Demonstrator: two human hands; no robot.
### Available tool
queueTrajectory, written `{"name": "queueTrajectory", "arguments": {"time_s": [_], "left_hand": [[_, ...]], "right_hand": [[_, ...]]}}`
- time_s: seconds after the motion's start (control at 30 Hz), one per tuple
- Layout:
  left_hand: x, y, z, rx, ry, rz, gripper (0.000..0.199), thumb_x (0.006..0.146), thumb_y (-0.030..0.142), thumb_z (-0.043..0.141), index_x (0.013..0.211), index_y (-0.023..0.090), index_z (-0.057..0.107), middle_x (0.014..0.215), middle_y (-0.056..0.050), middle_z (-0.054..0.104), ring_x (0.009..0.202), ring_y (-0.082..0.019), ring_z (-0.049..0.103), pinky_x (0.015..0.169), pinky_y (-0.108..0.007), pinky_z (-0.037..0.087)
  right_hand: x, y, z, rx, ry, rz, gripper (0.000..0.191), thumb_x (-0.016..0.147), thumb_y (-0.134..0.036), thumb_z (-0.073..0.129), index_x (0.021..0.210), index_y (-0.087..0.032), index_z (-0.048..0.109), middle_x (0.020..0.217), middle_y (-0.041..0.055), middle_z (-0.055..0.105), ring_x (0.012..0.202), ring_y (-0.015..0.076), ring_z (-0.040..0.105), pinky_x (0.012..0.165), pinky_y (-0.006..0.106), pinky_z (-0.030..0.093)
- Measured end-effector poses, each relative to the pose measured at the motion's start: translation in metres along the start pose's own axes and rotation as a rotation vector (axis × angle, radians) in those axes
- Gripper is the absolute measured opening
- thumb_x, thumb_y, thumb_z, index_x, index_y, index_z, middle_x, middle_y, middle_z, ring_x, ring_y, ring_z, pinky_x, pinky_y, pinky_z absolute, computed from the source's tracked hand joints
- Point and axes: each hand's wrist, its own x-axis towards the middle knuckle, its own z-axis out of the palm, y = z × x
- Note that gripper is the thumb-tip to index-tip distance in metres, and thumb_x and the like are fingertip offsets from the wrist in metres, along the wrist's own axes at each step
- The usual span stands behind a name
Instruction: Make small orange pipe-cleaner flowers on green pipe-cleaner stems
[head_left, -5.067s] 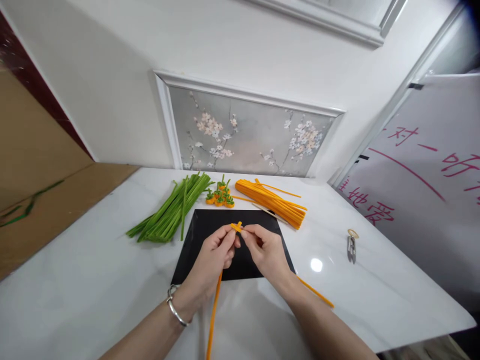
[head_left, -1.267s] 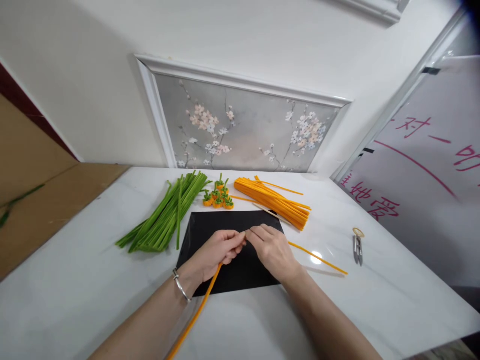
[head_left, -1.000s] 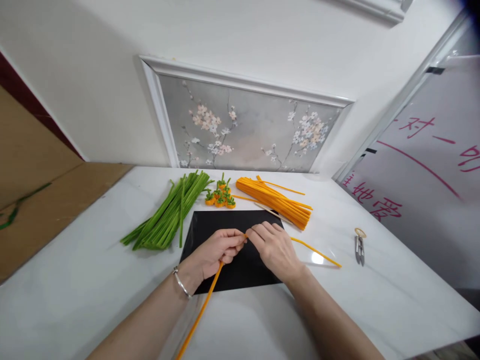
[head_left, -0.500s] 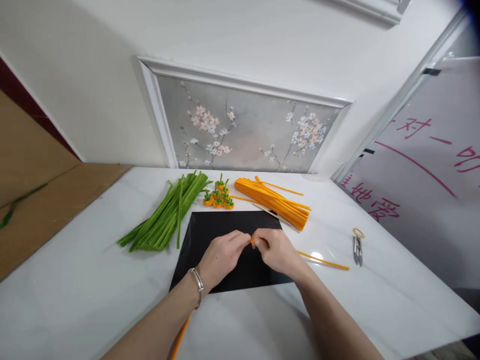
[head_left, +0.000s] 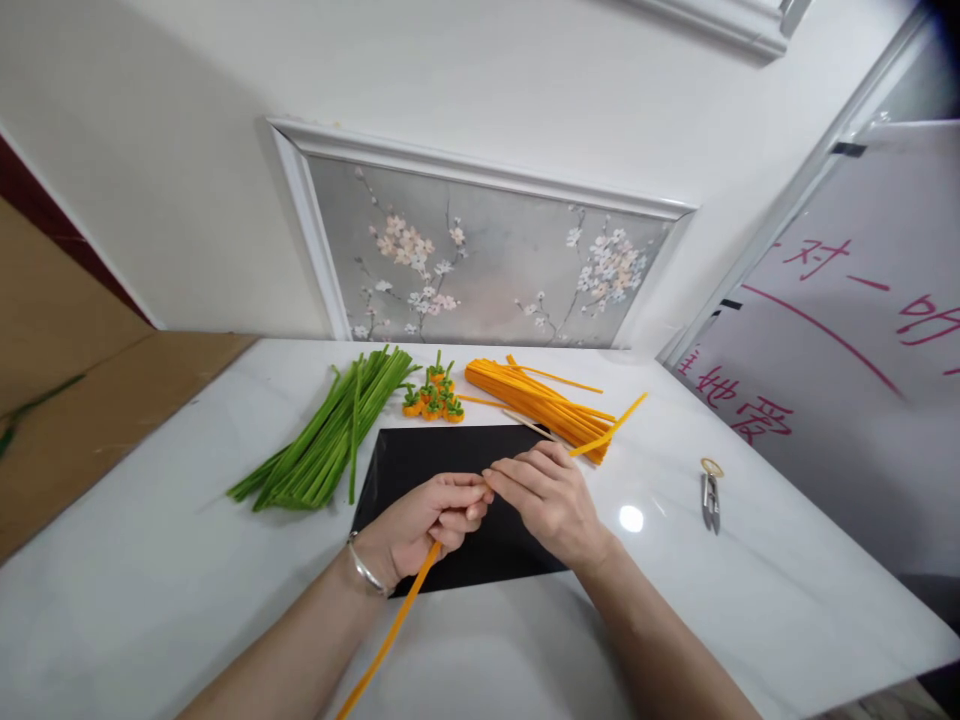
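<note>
Over the black mat [head_left: 420,455], my left hand [head_left: 431,522] and my right hand [head_left: 544,495] meet at the fingertips. Both are closed on an orange pipe cleaner [head_left: 395,625]. One length of it trails from under my left fingers toward the near edge of the view. Another orange end sticks out beyond my right hand, up and to the right, across the orange bundle. The part between the fingertips is mostly hidden. A silver bracelet circles my left wrist.
Green pipe cleaners [head_left: 322,440] lie in a bundle at the left. Small orange-and-green pieces [head_left: 433,402] cluster behind the mat. An orange pipe cleaner bundle [head_left: 525,390] with a thin pale stick lies right of them. Snips [head_left: 710,497] rest at the right.
My left hand has turned, showing its curled fingers and the trailing orange length. My right hand has rolled flatter over the fingertips. The orange end beyond it has swung from the tabletop upward.
</note>
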Motion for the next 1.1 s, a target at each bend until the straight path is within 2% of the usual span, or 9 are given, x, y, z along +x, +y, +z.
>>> {"name": "queueTrajectory", "arguments": {"time_s": [0.13, 0.3, 0.4, 0.53, 0.6, 0.7, 0.77, 0.9, 1.1], "left_hand": [[-0.001, 0.001, 0.001, -0.007, -0.001, -0.018, 0.024, 0.071, 0.029, 0.071, 0.073, 0.012, 0.054, 0.063, 0.006, 0.036, 0.045, 0.0, 0.01, 0.038, -0.012, 0.006], [0.001, -0.001, 0.003, 0.102, 0.044, 0.041, 0.023, 0.072, 0.031, 0.069, 0.071, 0.013, 0.055, 0.06, 0.005, 0.04, 0.044, -0.002, 0.014, 0.038, -0.015, 0.007], [0.002, -0.006, 0.006, 0.241, 0.131, 0.195, 0.016, 0.075, 0.026, 0.068, 0.068, 0.015, 0.058, 0.064, 0.0, 0.049, 0.049, -0.007, 0.03, 0.042, -0.017, 0.02], [0.004, -0.017, 0.007, 0.737, 0.331, 0.594, 0.012, 0.079, 0.021, 0.062, 0.067, 0.02, 0.065, 0.07, -0.004, 0.053, 0.071, -0.017, 0.047, 0.067, -0.025, 0.039], [0.006, -0.022, 0.006, 0.87, 0.38, 0.676, 0.01, 0.08, 0.022, 0.061, 0.073, 0.022, 0.068, 0.072, -0.006, 0.056, 0.076, -0.021, 0.05, 0.076, -0.029, 0.039], [0.008, -0.024, 0.006, 0.872, 0.44, 0.708, 0.011, 0.081, 0.025, 0.061, 0.084, 0.023, 0.071, 0.081, -0.008, 0.062, 0.083, -0.023, 0.054, 0.08, -0.031, 0.04], [0.009, -0.021, 0.008, 0.816, 0.45, 0.67, 0.012, 0.082, 0.028, 0.061, 0.085, 0.022, 0.07, 0.08, -0.007, 0.064, 0.077, -0.021, 0.056, 0.072, -0.029, 0.042], [0.006, -0.011, 0.012, 0.53, 0.252, 0.372, 0.024, 0.083, 0.04, 0.061, 0.08, 0.016, 0.065, 0.068, -0.001, 0.06, 0.048, -0.009, 0.043, 0.045, -0.021, 0.033], [0.0, -0.007, 0.012, 0.299, 0.163, 0.272, 0.034, 0.083, 0.044, 0.062, 0.073, 0.012, 0.064, 0.062, -0.001, 0.057, 0.045, -0.005, 0.042, 0.042, -0.018, 0.032]], "right_hand": [[0.001, -0.001, -0.001, -0.052, -0.061, 0.011, 0.022, 0.097, -0.014, 0.045, 0.109, -0.02, 0.063, 0.102, 0.0054, 0.07, 0.082, 0.0157, 0.059, 0.079, 0.034, 0.037], [0.006, -0.007, -0.001, -0.081, -0.125, 0.076, 0.02, 0.093, -0.011, 0.044, 0.092, -0.019, 0.063, 0.086, 0.004, 0.067, 0.073, 0.0168, 0.051, 0.066, 0.033, 0.032], [0.008, -0.01, 0.002, -0.019, -0.142, 0.21, 0.019, 0.088, -0.01, 0.045, 0.082, -0.019, 0.061, 0.076, 0.0037, 0.063, 0.071, 0.0169, 0.05, 0.065, 0.031, 0.034], [0.009, -0.015, 0.007, 0.13, -0.142, 0.45, 0.023, 0.084, -0.006, 0.045, 0.07, -0.02, 0.056, 0.066, 0.0005, 0.058, 0.065, 0.0153, 0.051, 0.062, 0.027, 0.037], [0.009, -0.017, 0.009, 0.173, -0.146, 0.516, 0.025, 0.082, -0.003, 0.044, 0.067, -0.02, 0.053, 0.062, -0.0019, 0.057, 0.061, 0.0132, 0.052, 0.057, 0.024, 0.037], [0.009, -0.017, 0.01, 0.167, -0.133, 0.542, 0.025, 0.086, -0.005, 0.043, 0.07, -0.02, 0.056, 0.064, -0.0018, 0.059, 0.061, 0.0131, 0.053, 0.057, 0.024, 0.037], [0.008, -0.016, 0.008, 0.109, -0.101, 0.509, 0.022, 0.089, -0.009, 0.045, 0.077, -0.02, 0.06, 0.068, 0.0002, 0.062, 0.066, 0.0156, 0.053, 0.061, 0.027, 0.037], [0.006, -0.011, 0.005, -0.005, -0.067, 0.343, 0.018, 0.092, -0.012, 0.049, 0.09, -0.023, 0.064, 0.079, 0.0012, 0.067, 0.076, 0.0171, 0.055, 0.067, 0.031, 0.033], [0.003, -0.007, 0.002, -0.067, -0.056, 0.257, 0.019, 0.093, -0.013, 0.049, 0.092, -0.023, 0.065, 0.082, 0.0023, 0.069, 0.078, 0.0162, 0.055, 0.07, 0.032, 0.032]]}}
